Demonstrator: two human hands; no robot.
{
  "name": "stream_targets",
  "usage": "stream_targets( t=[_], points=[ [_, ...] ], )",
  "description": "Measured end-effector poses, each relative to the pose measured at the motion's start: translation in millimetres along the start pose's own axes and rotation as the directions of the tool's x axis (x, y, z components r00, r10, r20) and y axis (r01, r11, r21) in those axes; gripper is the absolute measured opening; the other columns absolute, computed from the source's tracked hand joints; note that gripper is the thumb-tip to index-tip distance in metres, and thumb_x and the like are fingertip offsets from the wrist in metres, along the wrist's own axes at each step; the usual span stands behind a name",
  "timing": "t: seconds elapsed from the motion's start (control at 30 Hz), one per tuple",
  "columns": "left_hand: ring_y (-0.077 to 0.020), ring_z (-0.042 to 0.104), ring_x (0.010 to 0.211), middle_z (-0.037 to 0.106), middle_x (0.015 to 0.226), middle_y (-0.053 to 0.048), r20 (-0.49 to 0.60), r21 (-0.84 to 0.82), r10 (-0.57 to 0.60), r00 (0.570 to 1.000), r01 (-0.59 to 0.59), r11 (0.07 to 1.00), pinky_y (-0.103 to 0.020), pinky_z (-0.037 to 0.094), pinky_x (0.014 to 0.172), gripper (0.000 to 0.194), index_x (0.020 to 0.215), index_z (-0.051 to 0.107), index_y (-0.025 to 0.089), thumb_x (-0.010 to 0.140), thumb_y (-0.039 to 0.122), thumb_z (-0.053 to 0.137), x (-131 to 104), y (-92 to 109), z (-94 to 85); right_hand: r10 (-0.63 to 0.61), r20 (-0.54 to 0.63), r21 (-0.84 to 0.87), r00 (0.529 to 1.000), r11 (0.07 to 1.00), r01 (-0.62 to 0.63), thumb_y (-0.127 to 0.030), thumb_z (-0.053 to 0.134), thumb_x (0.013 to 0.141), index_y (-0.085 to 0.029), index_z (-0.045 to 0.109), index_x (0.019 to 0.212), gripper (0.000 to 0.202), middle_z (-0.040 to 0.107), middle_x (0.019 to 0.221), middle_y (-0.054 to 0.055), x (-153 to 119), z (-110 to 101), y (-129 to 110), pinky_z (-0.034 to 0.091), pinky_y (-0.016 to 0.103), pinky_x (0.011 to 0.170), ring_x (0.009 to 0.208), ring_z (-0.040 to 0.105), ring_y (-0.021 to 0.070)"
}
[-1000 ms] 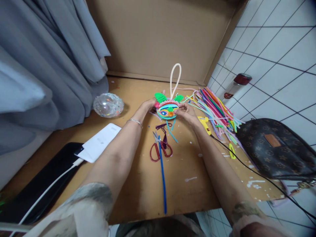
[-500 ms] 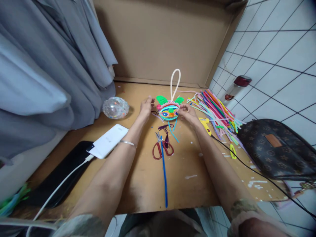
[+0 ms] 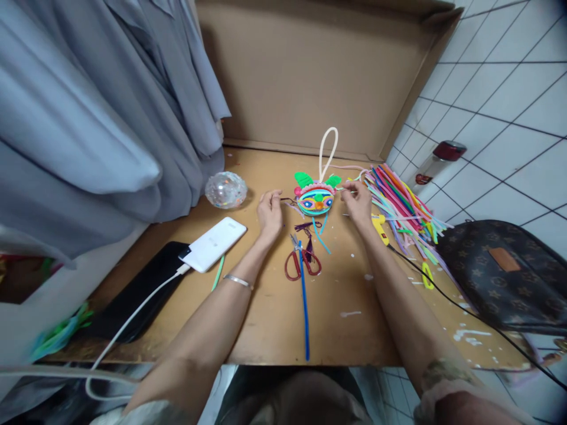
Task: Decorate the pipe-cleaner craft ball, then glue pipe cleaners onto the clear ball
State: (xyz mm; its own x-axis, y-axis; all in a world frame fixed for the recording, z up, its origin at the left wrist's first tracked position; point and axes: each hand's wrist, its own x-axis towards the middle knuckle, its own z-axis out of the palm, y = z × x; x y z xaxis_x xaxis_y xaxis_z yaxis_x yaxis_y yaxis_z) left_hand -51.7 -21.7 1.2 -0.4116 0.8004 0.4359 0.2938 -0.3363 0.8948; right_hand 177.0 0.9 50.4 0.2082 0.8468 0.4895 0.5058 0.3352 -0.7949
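Note:
A colourful lion-head ornament (image 3: 315,203) with green ears and a tall white loop (image 3: 321,159) sits on the table between my hands. My left hand (image 3: 270,213) is closed just left of it, its fingertips at the end of a thin dark cord (image 3: 287,199) that runs to the ornament's side. On the other side, my right hand (image 3: 357,203) pinches what looks like a thin pale strand (image 3: 340,189) by the right ear. Purple tassels (image 3: 309,226) and blue strips (image 3: 321,241) lie below the ornament. Red-handled scissors (image 3: 292,265) rest nearer me, with a blue pipe cleaner (image 3: 305,307) across them.
Colourful pipe cleaners (image 3: 398,198) and a yellow glue gun (image 3: 380,227) lie right, its black cable trailing past a brown patterned bag (image 3: 500,277). A clear ball (image 3: 225,190), a white power bank (image 3: 215,245) and a black device (image 3: 146,295) are left. A bottle (image 3: 436,165) stands by the tiles.
The whole view has shifted, so things appear further right. My right hand has moved off the ornament's face to its right side; my left hand has drawn back and closed at the cord.

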Motion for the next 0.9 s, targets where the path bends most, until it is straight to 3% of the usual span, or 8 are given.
stream_targets(
  t=[0.23, 0.4, 0.57, 0.7, 0.8, 0.9],
  points=[
    [-0.0183, 0.062, 0.072, 0.070, 0.079, -0.004, 0.075, 0.246, -0.029, 0.997, 0.010, 0.969, -0.029, 0.043, 0.072, 0.029, 0.092, 0.069, 0.018, 0.101, 0.027, 0.042, -10, 5, -7.4, -0.159, -0.101, -0.268, 0.982, 0.955, 0.127, -0.021, 0.040, 0.088, -0.026, 0.035, 0.066, 0.023, 0.043, 0.063, -0.003, -16, -5, -25, 0.035, 0.032, 0.067, 0.063, 0.043, 0.0170],
    [-0.0171, 0.060, 0.069, 0.072, 0.081, -0.005, 0.147, 0.309, -0.030, 0.989, -0.017, 0.951, -0.028, 0.040, 0.069, 0.028, 0.093, 0.069, 0.019, 0.102, 0.027, 0.044, -14, 8, -1.6, -0.178, 0.002, -0.306, 0.984, 0.937, 0.170, -0.024, 0.037, 0.094, -0.027, 0.033, 0.068, 0.026, 0.046, 0.068, -0.001, -57, -3, -29, 0.036, 0.032, 0.069, 0.067, 0.046, 0.0182],
    [-0.0164, 0.063, 0.075, 0.072, 0.085, -0.004, 0.140, 0.222, 0.015, 0.990, -0.046, 0.974, -0.027, 0.044, 0.075, 0.022, 0.092, 0.068, 0.019, 0.099, 0.027, 0.049, -19, 7, -1.5, -0.127, 0.172, -0.286, 0.977, 0.943, 0.172, -0.031, 0.044, 0.090, -0.025, 0.044, 0.071, 0.020, 0.055, 0.071, 0.001, -101, -6, -24, 0.039, 0.031, 0.070, 0.070, 0.051, 0.0186],
    [-0.0152, 0.058, 0.067, 0.065, 0.073, 0.000, 0.152, 0.063, 0.052, 0.987, -0.062, 0.996, -0.026, 0.047, 0.072, 0.018, 0.099, 0.067, 0.019, 0.093, 0.034, 0.058, -28, 5, -8.4, -0.044, 0.280, -0.295, 0.959, 0.947, 0.129, -0.030, 0.050, 0.087, -0.023, 0.054, 0.076, 0.013, 0.063, 0.077, 0.003, -115, -8, -23, 0.041, 0.029, 0.068, 0.069, 0.055, 0.0176],
    [-0.0156, 0.059, 0.068, 0.065, 0.074, 0.000, 0.160, -0.041, 0.073, 0.984, -0.068, 0.997, -0.027, 0.049, 0.072, 0.024, 0.103, 0.067, 0.018, 0.089, 0.036, 0.062, -36, 3, -13.3, 0.011, 0.319, -0.424, 0.948, 0.896, 0.133, -0.030, 0.054, 0.088, -0.023, 0.060, 0.081, 0.012, 0.068, 0.084, 0.005, -116, -9, -26, 0.041, 0.029, 0.069, 0.075, 0.060, 0.0193],
    [-0.0182, 0.067, 0.083, 0.073, 0.091, -0.007, 0.176, -0.121, 0.065, 0.982, -0.044, 0.992, -0.030, 0.053, 0.082, 0.027, 0.102, 0.068, 0.017, 0.086, 0.038, 0.063, -41, 2, -13.8, 0.098, 0.376, -0.577, 0.921, 0.803, 0.150, -0.031, 0.062, 0.086, -0.022, 0.065, 0.087, 0.010, 0.073, 0.095, 0.009, -115, -10, -31, 0.041, 0.030, 0.069, 0.084, 0.064, 0.0222]
  ],
)
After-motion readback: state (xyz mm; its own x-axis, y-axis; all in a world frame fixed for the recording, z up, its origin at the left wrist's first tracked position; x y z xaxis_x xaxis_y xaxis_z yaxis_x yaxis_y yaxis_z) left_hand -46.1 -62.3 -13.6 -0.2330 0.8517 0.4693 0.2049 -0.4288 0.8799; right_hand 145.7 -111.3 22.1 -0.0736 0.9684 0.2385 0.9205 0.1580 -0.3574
